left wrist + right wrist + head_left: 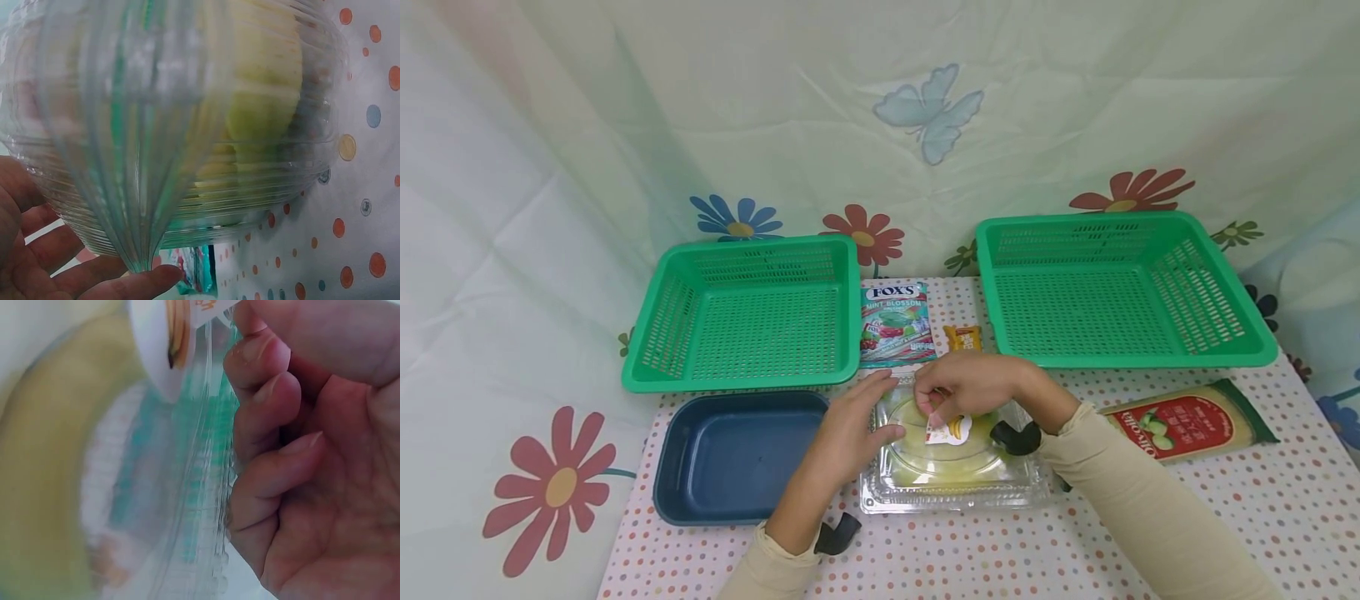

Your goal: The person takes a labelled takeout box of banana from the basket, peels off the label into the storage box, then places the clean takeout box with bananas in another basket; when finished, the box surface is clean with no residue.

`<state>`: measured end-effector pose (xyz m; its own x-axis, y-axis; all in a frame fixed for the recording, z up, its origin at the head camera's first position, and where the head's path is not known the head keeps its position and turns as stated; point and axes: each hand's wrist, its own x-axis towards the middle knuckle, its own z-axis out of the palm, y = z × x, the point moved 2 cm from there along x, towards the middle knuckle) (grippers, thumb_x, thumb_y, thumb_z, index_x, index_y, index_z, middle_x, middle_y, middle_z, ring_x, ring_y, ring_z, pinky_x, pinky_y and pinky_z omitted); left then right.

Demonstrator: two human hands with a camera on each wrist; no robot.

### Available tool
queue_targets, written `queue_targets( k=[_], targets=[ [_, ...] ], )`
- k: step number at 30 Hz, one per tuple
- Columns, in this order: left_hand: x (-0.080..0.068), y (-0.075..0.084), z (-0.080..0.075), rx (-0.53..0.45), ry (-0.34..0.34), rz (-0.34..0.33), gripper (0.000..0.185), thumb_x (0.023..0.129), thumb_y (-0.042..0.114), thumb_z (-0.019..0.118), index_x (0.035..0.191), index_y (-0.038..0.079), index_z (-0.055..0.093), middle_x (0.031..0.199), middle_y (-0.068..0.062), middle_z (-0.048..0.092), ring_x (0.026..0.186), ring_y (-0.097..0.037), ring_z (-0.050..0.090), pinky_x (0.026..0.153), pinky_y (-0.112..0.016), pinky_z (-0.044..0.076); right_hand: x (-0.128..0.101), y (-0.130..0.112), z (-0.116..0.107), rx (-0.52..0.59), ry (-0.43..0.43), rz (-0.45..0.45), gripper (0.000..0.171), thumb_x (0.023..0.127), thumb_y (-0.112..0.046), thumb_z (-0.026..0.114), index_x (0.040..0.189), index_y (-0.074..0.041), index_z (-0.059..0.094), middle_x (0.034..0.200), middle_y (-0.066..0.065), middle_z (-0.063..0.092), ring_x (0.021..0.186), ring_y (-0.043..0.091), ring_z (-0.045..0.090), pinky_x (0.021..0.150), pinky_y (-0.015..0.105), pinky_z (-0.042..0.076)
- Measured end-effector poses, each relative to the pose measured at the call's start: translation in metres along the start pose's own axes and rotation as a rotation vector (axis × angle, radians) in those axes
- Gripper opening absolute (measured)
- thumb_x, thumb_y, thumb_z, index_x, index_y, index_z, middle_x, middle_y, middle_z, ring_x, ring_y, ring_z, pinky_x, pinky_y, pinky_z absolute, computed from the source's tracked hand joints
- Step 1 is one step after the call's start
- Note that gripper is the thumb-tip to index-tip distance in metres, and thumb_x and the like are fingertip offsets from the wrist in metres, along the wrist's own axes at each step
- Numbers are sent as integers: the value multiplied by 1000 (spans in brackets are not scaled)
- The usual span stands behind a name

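Note:
A clear plastic clamshell box [958, 500] sits at the near middle of the table, with curved yellow-green fruit-like contents [265, 94] inside. Over its lid, my right hand [973, 387] pinches a white sticker [957, 429] bearing a banana picture between thumb and finger. The same sticker [156, 337] stands at an angle to the lid in the right wrist view. With fingers spread and fairly straight, my left hand [853, 425] rests on the box's left side. Its thumb [147, 281] touches the plastic rim in the left wrist view.
Two green baskets [741, 383] [1127, 360] stand at the back. A dark blue tub [745, 458] is left of the box. Behind it lie a Fox's candy bag [895, 325] and a small yellow packet [962, 337]. An Olivoila pack [1195, 421] lies at right.

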<state>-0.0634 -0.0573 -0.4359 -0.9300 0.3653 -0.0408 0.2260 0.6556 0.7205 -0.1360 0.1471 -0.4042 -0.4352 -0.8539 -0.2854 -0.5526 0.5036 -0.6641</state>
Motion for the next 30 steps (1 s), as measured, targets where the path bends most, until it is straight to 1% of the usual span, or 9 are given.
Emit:
queue_targets(
  k=[6, 12, 17, 20, 26, 30],
  targets=[
    [0, 0, 0, 1, -3, -5, 66, 88, 22, 81, 147, 12, 55, 159, -4, 47, 148, -28, 42, 119, -49, 39, -1, 4, 0, 65, -1, -19, 16, 90, -20, 76, 82, -22, 62, 76, -13, 46, 71, 5, 45, 67, 22, 38],
    [-1, 1, -1, 2, 9, 16, 65, 88, 21, 81, 146, 8, 55, 158, -9, 48, 147, -32, 44, 118, -51, 40, -2, 7, 0, 136, 1, -54, 16, 91, -20, 75, 83, -19, 61, 77, -11, 45, 74, 7, 46, 69, 22, 38],
    [0, 1, -1, 5, 9, 0, 65, 87, 21, 82, 146, 10, 55, 158, -6, 47, 147, -31, 43, 118, -50, 40, -3, 9, 0, 174, -3, -65, 16, 94, -21, 73, 85, -17, 61, 77, -10, 45, 73, 7, 46, 69, 22, 39],
    [0, 1, 0, 10, 7, -12, 66, 87, 21, 82, 147, 12, 55, 159, -4, 47, 147, -29, 43, 118, -48, 40, -4, 10, 0, 191, -4, -62, 15, 95, -18, 72, 85, -16, 61, 76, -9, 45, 72, 7, 45, 68, 22, 39],
    [0, 1, 1, 29, 16, 10, 65, 87, 20, 82, 146, 10, 56, 157, -6, 49, 146, -29, 45, 118, -48, 41, -6, 11, -1, 252, -15, -65, 14, 95, -12, 70, 85, -14, 60, 75, -8, 45, 70, 7, 44, 67, 22, 38],
    [0, 2, 1, 20, 16, 9, 64, 88, 19, 82, 146, 10, 56, 158, -6, 48, 146, -30, 44, 117, -49, 42, -7, 13, -1, 282, -20, -66, 13, 96, -11, 69, 86, -13, 60, 75, -7, 45, 70, 8, 44, 67, 22, 38]
  ],
)
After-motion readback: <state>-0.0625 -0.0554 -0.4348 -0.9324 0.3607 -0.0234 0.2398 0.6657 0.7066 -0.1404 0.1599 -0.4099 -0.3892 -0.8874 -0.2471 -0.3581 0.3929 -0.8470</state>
